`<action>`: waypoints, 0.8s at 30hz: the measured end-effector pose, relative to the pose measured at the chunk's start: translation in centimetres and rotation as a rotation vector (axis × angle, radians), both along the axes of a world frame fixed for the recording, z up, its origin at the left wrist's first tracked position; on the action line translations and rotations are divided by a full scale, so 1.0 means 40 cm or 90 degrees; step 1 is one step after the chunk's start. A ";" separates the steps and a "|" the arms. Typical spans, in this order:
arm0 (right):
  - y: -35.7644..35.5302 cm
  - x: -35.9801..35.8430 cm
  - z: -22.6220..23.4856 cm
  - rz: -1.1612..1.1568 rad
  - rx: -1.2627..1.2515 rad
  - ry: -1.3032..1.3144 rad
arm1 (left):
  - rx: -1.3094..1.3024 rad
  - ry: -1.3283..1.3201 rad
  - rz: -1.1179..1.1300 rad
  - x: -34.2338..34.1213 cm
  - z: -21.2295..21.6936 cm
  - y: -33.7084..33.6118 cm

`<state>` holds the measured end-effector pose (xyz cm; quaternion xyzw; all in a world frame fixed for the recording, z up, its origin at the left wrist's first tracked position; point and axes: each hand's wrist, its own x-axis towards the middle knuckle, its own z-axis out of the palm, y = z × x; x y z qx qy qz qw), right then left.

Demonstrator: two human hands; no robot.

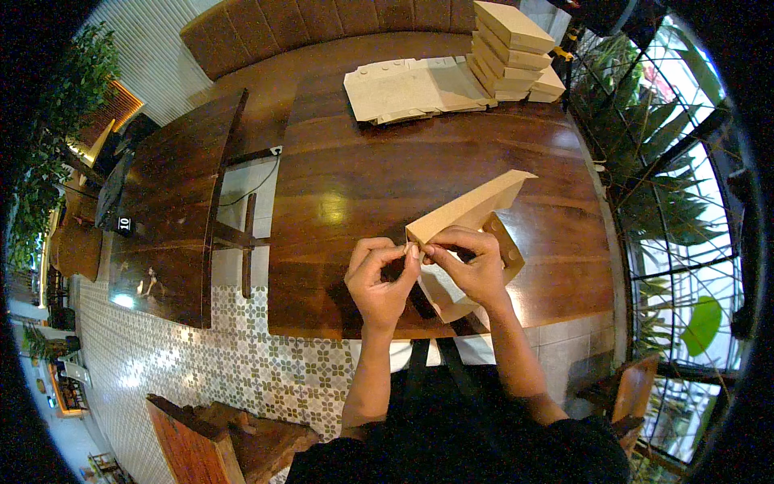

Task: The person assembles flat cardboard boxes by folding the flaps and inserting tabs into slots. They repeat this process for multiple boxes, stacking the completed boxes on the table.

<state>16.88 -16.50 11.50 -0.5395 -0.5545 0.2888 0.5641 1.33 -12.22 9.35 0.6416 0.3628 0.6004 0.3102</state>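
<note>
A brown cardboard box point(472, 203) stands near the table's front edge, its lid raised and slanting up to the right. My left hand point(380, 278) pinches the lid's near left corner between thumb and fingers. Right beside it, my right hand point(468, 262) pinches the same corner, its fingers closed on the cardboard. Fingertips of both hands almost meet there and hide the fold between them. Below and behind my right hand, the box's lower part point(509, 252) rests on the wood, partly covered by the hand and wrist.
Flat unfolded cardboard sheets point(411, 87) lie at the table's far side. Next to them rises a stack of folded boxes point(509, 52). A second wooden table point(173, 202) stands to the left across a gap. Wooden chairs point(193, 440) and a window grid with plants flank me.
</note>
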 end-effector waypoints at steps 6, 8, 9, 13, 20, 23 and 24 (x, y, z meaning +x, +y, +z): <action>-0.004 0.028 0.004 0.029 -0.092 0.067 | 0.019 0.020 -0.036 -0.010 0.000 0.003; 0.000 0.028 0.002 0.035 -0.069 0.043 | 0.011 0.014 -0.039 -0.007 0.000 0.001; 0.001 0.028 0.001 0.037 -0.063 0.035 | 0.002 0.008 -0.043 -0.006 0.001 -0.002; -0.002 0.039 -0.009 0.077 -0.090 0.070 | -0.024 0.010 -0.041 -0.005 0.002 -0.013; 0.010 0.064 -0.052 0.110 -0.145 0.179 | 0.017 0.024 -0.061 -0.003 0.005 -0.018; 0.020 0.071 -0.062 0.108 -0.154 0.158 | 0.017 0.027 -0.060 -0.005 0.011 -0.019; 0.020 0.071 -0.062 0.098 -0.154 0.158 | 0.005 0.024 -0.061 -0.005 0.013 -0.019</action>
